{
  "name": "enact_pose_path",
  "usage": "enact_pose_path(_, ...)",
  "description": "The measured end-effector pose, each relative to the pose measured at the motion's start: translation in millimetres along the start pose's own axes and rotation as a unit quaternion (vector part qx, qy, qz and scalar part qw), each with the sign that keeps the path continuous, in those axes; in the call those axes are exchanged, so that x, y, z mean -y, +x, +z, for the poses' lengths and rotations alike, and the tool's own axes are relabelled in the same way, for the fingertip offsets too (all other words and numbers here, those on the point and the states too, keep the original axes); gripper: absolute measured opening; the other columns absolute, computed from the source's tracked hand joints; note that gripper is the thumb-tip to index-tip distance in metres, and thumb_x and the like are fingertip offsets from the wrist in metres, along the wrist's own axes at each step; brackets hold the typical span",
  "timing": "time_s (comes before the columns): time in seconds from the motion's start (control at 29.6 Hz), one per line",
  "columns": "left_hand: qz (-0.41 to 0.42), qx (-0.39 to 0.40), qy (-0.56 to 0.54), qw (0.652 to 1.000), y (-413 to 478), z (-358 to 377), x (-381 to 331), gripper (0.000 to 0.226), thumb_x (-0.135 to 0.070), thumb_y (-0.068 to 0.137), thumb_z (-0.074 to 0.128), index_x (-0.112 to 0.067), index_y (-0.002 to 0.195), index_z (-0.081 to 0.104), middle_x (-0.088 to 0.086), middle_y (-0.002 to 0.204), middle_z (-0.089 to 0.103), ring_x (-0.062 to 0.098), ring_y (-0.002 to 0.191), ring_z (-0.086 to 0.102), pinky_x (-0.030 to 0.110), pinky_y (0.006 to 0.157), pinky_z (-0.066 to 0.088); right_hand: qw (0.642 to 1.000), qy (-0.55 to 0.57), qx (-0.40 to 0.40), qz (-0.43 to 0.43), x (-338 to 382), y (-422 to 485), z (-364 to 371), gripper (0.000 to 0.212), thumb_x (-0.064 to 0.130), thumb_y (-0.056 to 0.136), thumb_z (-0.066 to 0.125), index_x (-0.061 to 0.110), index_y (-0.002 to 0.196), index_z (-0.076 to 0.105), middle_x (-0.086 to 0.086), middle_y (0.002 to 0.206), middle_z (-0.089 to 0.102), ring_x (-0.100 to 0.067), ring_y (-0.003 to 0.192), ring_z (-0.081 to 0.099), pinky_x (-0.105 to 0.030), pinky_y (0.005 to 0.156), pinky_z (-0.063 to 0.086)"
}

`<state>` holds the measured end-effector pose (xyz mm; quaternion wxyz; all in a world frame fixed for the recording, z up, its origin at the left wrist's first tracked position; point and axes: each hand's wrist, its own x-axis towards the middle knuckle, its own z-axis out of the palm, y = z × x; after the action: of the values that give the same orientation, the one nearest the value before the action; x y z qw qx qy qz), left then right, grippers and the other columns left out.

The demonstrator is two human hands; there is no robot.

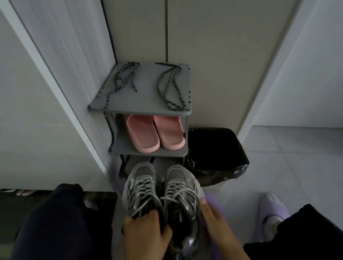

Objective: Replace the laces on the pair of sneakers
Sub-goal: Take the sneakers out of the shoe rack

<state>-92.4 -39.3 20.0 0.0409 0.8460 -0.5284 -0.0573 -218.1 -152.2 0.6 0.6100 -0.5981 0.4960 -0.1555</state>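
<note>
Near the viewer, the left hand (145,231) grips the grey sneakers (163,194) by their collars, and the right hand (214,221) rests flat-fingered against them. Farther off, a grey shoe rack (146,97) with two dark laces (170,87) on top stands in a white-walled, pale-tiled corner.

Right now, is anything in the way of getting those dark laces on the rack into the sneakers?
Yes: the old pale laces are still threaded through both sneakers, filling the eyelets. Otherwise the path looks open: the dark laces lie loose on the rack's top shelf, pink slippers a shelf below.
</note>
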Motion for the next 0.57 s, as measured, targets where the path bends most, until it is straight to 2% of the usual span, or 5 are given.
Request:
enact_pose_path(0.14,0.007,-0.028,0.024,0.999,1.8,1.2,2.6,0.034,-0.053,0.071,0.056,-0.023,0.058,0.049,-0.001,0.046,0.056,0.011,0.044,0.057,0.031,0.056,0.043,0.997,-0.077,-0.009,0.024,-3.7,-0.7,4.5,0.037,0.036,0.099,0.030,0.018,0.115,0.058,-0.007,0.124,0.060,-0.021,0.116,0.053,-0.027,0.096,0.036)
enact_pose_path(0.24,-0.012,-0.039,0.009,0.999,2.2,-10.3,6.2,0.035,-0.051,0.076,0.065,-0.026,0.067,0.042,-0.001,0.061,0.064,0.011,0.060,0.062,0.031,0.065,0.037,0.989,-0.143,-0.023,0.033,-0.8,-2.2,-1.7,0.041,0.032,0.101,0.029,0.006,0.113,0.058,-0.014,0.120,0.060,-0.024,0.107,0.054,-0.025,0.082,0.035)
enact_pose_path(0.34,-0.005,-0.003,-0.033,0.999,-3.7,-12.1,10.8,0.024,-0.049,0.094,0.033,-0.027,0.085,0.038,-0.005,0.095,0.067,0.013,0.093,0.060,0.029,0.075,0.022,0.987,-0.156,-0.029,0.020,0.2,-1.9,-6.4,0.042,0.031,0.099,0.035,-0.002,0.103,0.061,-0.018,0.107,0.065,-0.029,0.100,0.058,-0.033,0.079,0.039)
enact_pose_path(0.47,0.033,-0.006,0.059,0.998,-10.8,-29.8,10.2,0.029,-0.048,0.086,0.053,-0.020,0.090,0.056,-0.001,0.084,0.069,0.013,0.081,0.065,0.032,0.080,0.038,0.981,-0.189,-0.037,0.015,3.7,-4.1,-9.0,0.032,0.032,0.096,0.043,0.008,0.081,0.058,-0.007,0.081,0.061,-0.023,0.083,0.057,-0.032,0.075,0.040)
enact_pose_path(0.57,0.038,0.024,0.055,0.997,-12.7,-20.3,7.6,0.031,-0.044,0.089,0.048,-0.016,0.100,0.056,0.002,0.095,0.069,0.015,0.091,0.064,0.032,0.087,0.037,0.976,-0.208,-0.069,-0.015,4.7,-4.2,-10.4,0.030,0.023,0.095,0.047,0.011,0.067,0.046,-0.005,0.069,0.055,-0.022,0.070,0.052,-0.033,0.065,0.037)
